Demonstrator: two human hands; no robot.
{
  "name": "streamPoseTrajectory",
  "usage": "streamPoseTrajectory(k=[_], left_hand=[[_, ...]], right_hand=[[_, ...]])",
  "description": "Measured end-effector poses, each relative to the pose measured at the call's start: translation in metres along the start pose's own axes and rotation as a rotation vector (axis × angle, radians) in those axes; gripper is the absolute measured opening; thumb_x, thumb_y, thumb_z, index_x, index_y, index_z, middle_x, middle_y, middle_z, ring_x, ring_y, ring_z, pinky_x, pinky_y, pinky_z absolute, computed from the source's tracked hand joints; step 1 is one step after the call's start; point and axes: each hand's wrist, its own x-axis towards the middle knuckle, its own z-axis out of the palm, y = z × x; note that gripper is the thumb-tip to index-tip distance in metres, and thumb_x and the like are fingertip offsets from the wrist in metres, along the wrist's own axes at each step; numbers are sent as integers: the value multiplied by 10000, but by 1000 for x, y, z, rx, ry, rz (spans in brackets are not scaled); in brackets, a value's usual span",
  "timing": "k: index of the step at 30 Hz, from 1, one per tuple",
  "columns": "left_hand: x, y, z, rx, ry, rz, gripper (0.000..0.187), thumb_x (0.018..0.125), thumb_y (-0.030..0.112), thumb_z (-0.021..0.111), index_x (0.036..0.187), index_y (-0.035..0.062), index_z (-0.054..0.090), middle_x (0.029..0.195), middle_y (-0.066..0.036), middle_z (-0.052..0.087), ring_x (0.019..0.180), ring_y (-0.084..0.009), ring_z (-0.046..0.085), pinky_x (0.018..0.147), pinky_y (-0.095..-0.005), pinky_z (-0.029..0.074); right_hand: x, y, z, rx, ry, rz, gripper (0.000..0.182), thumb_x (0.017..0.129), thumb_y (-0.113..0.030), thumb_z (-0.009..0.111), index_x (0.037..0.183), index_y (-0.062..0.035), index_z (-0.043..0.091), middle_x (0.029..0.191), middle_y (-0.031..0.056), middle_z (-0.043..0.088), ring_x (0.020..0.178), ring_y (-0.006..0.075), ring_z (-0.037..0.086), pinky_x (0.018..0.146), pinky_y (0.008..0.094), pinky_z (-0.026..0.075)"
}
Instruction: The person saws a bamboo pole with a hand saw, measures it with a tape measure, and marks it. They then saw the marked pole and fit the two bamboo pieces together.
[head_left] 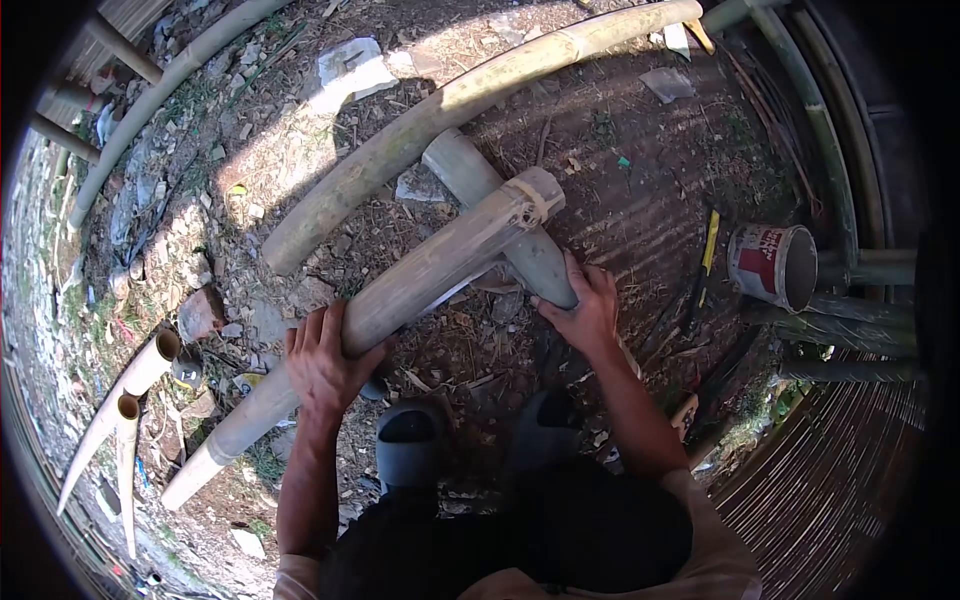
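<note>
A long bamboo pole [425, 275] runs from the lower left up to the middle of the view. My left hand [328, 360] is wrapped over this pole along its lower half. Beneath the pole's upper end, a shorter, thicker bamboo piece [540, 262] crosses it at an angle. My right hand [585, 308] grips the lower right end of that short piece, thumb and fingers on either side. Near the crossing, the long pole shows a node with a rough, frayed patch.
A thick curved bamboo pole [400, 150] lies beyond my hands. At the right are a bucket [772, 266], a yellow and black tool [709, 245] and more bamboo. Two cut bamboo tubes [145, 370] lie at the left. Chips and stones litter the ground around my feet.
</note>
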Motion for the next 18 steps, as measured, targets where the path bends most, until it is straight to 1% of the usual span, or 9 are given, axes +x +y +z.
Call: streamPoseTrajectory(k=[1, 3, 5, 7, 8, 12, 14, 18], left_hand=[[4, -2, 2, 1, -7, 5, 776, 645, 495, 934, 1232, 53, 686, 1041, -138, 726, 900, -332, 704, 838, -450, 526], [7, -7, 4, -20, 6, -22, 801, 653, 506, 929, 1261, 51, 677, 1063, -144, 722, 921, -341, 705, 860, -465, 533], [11, -17, 9, -8, -2, -38, 826, 651, 532, 923, 1280, 57, 674, 1062, -135, 712, 933, -328, 696, 876, -473, 517], [22, -23, 5, -1, -17, -34, 828, 654, 506, 935, 1299, 58, 672, 1056, -140, 716, 916, -324, 703, 851, -471, 540], [27, -26, 5, -13, -12, -48, 815, 628, 456, 957, 1283, 60, 674, 1090, -145, 728, 960, -356, 709, 882, -475, 543], [49, -43, 3, 11, -16, -110, 810, 625, 431, 964, 1286, 60, 681, 1115, -146, 733, 1002, -357, 711, 926, -476, 538], [52, -47, 1, 15, -24, -117, 809, 625, 430, 965, 1288, 61, 682, 1118, -146, 733, 1002, -355, 712, 925, -476, 537], [52, -45, 0, 37, -1, -103, 823, 630, 453, 961, 1302, 69, 680, 1120, -149, 734, 999, -348, 713, 917, -469, 539]], right_hand=[[1, -4, 4, -4, -9, 54, 955, 660, -351, 944, 1488, -57, 569, 1156, 152, 648, 1026, 359, 601, 952, 505, 487], [2, -15, 14, 21, -19, 88, 941, 669, -360, 939, 1478, -45, 575, 1161, 157, 645, 1034, 361, 596, 951, 503, 486], [9, -24, 23, 43, -29, 118, 927, 679, -368, 934, 1468, -33, 582, 1165, 162, 643, 1042, 364, 592, 950, 501, 485], [22, -33, 26, 48, 25, 70, 918, 682, -359, 937, 1449, 4, 589, 1141, 175, 637, 1049, 363, 585, 934, 493, 489], [30, -36, 29, 93, 62, 37, 916, 690, -345, 942, 1445, 30, 584, 1113, 174, 634, 1038, 362, 582, 926, 496, 488], [62, -50, 38, 151, -4, 64, 913, 707, -347, 947, 1449, 34, 577, 1103, 185, 611, 1017, 355, 579, 913, 493, 482], [67, -53, 43, 179, 85, 26, 914, 728, -369, 946, 1456, 36, 570, 1134, 197, 574, 1030, 354, 566, 892, 489, 475], [65, -54, 42, 119, 111, -6, 933, 731, -412, 943, 1458, 36, 568, 1164, 210, 536, 1055, 353, 546, 877, 488, 469]])
